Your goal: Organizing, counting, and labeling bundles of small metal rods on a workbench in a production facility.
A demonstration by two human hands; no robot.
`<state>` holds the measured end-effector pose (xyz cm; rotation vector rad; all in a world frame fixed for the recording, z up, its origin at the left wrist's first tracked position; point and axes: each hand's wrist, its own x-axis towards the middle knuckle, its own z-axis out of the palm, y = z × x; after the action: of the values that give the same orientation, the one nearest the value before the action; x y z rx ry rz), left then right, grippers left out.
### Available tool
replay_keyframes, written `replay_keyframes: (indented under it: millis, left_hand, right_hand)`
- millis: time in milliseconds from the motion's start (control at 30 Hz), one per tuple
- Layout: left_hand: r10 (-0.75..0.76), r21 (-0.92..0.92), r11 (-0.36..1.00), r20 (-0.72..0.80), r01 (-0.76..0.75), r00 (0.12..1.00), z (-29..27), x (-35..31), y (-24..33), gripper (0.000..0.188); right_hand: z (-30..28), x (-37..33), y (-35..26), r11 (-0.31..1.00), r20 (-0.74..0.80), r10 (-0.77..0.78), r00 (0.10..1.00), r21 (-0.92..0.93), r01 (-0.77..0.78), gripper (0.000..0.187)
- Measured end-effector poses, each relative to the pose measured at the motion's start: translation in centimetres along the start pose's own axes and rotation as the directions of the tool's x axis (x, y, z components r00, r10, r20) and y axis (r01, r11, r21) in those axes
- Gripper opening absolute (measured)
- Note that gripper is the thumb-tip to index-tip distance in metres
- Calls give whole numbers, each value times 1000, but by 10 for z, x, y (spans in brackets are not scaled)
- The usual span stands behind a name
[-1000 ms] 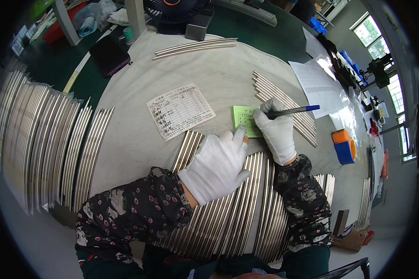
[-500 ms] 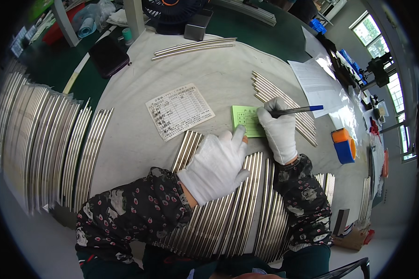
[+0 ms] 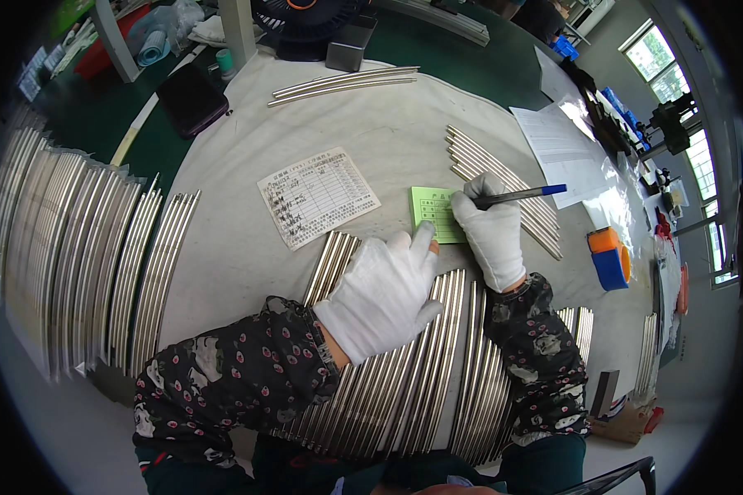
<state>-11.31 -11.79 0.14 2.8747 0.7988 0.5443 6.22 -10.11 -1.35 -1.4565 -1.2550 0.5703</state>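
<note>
In its white glove, my right hand (image 3: 495,239) is closed round a dark pen with a blue end (image 3: 532,195), held over the right part of a green printed slip (image 3: 434,224). The pen's tip is hidden behind my fingers. My left hand (image 3: 378,293), also gloved, lies flat with its fingers spread. Its fingertips rest on the slip's lower left edge, and one fingertip shows bare. Beneath that palm and both forearms spreads a row of shiny metal rods (image 3: 371,400). A white card with a handwritten table (image 3: 318,198) lies left of the slip.
More metal rods (image 3: 512,194) lie beyond my right hand, a few (image 3: 343,85) at the far side, and bagged bundles (image 3: 74,256) at the left. A roll of tape in orange and blue (image 3: 609,259) stands to the right. A dark pouch (image 3: 191,99) and fan (image 3: 309,25) are farther back.
My right hand and the pen have shifted slightly left over the green slip. My left hand stays where it was.
</note>
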Motion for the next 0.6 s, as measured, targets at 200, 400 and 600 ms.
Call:
replay_keyframes:
  millis: [200,400,600]
  left_hand:
    - [-2,14,1000,0,2,1000,-1,0,0,57]
    - [7,4,1000,1,-7,1000,2,0,-1,57]
    - [3,17,1000,12,-4,1000,-2,-1,1,58]
  right_hand:
    - [0,0,-4,1000,40,-5,999,-5,6,9]
    - [-2,1,3,997,22,46,999,61,-47,10]
    - [-3,0,-2,999,25,10,1000,-31,-9,10]
